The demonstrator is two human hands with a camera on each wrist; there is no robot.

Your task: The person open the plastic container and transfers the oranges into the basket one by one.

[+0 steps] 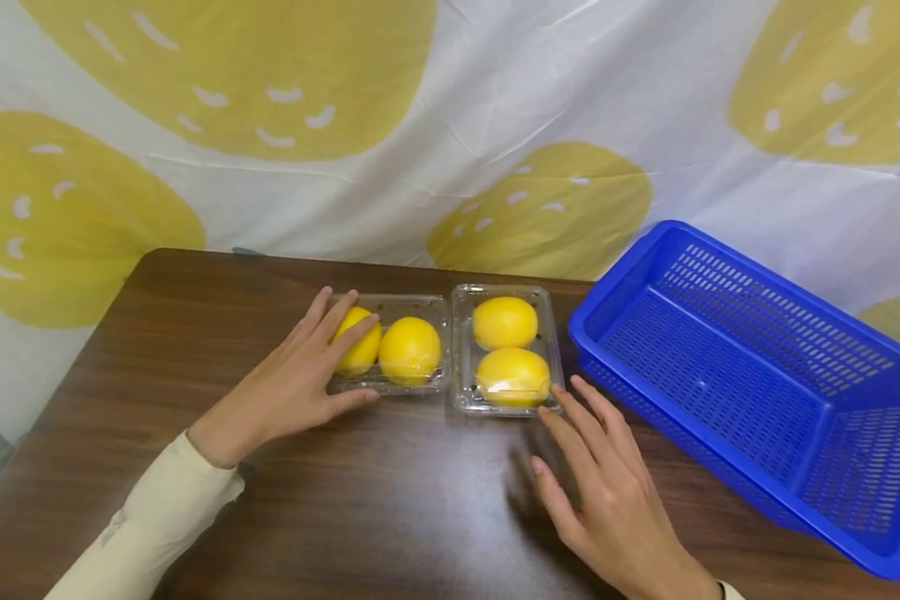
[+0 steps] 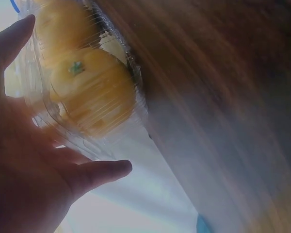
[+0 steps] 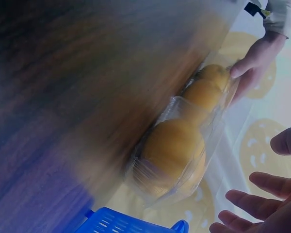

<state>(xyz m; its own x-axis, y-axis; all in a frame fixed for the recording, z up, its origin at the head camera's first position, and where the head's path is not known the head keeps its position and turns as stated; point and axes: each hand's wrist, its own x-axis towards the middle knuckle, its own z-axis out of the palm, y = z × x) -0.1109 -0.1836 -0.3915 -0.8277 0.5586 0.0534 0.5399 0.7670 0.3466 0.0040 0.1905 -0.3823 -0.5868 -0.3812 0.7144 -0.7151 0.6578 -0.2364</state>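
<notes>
Two clear plastic boxes lie side by side at the table's far edge. The left box point(image 1: 448, 379) holds two yellow fruits point(image 1: 410, 350), and the right box point(image 1: 461, 400) holds two more point(image 1: 505, 322). My left hand point(image 1: 292, 383) lies over the left end of the left box with its fingers spread, partly covering one fruit. In the left wrist view, a fruit point(image 2: 94, 97) shows a small green star-shaped stem end through the plastic. My right hand point(image 1: 607, 492) is at the right box's near right corner, fingers extended; whether the fingertips touch it, I cannot tell.
A blue perforated plastic basket point(image 1: 720, 358) stands to the right, set at an angle. The brown wooden table point(image 1: 390, 500) meets a white cloth point(image 1: 495, 92) with yellow printed shapes along its far edge.
</notes>
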